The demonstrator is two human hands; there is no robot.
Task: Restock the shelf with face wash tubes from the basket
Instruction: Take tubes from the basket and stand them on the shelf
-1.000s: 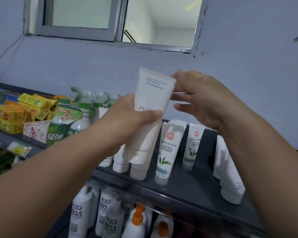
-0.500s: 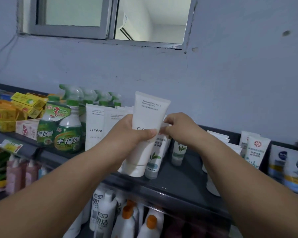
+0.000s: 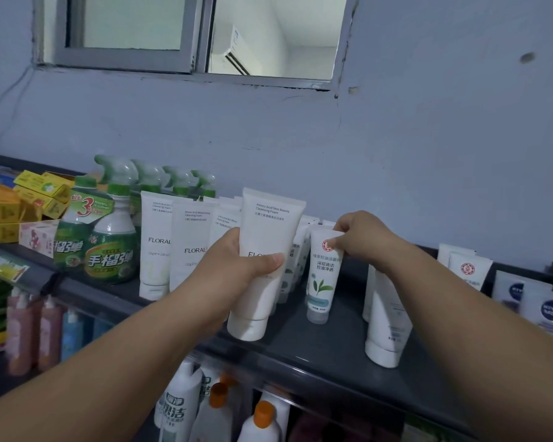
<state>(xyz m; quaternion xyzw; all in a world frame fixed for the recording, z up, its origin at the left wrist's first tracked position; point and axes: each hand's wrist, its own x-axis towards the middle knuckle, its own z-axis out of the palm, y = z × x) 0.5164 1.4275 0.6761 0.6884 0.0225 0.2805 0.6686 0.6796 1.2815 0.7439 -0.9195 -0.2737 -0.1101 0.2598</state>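
Nearest us is the front lip of the shelf [image 3: 328,344], and that is the edge to mind. The cap of the big white face wash tube [image 3: 270,224] hangs right by it, and we cannot tell whether it touches the dark surface yet. Our left hand [image 3: 237,271] grips that tube round its middle, cap down, fingers curled behind and thumb across the front. Just to the right, our right hand [image 3: 364,236] pinches the crimped top of a smaller green-leaf tube [image 3: 321,282], which stands on its cap on the shelf.

We judge that we are mid-placement: the right hand steadies a neighbour while the left is about to set its tube in. The next move calls for carrying the tube back from the lip, into the slot between the row of Floral tubes [image 3: 160,247] on the left and the green-leaf tube, and letting go only once it stands.

Open room is the bare strip right of the green-leaf tube, before another white tube [image 3: 385,330]. Behind, more tubes crowd up to the wall [image 3: 396,154]. The basket is out of view.
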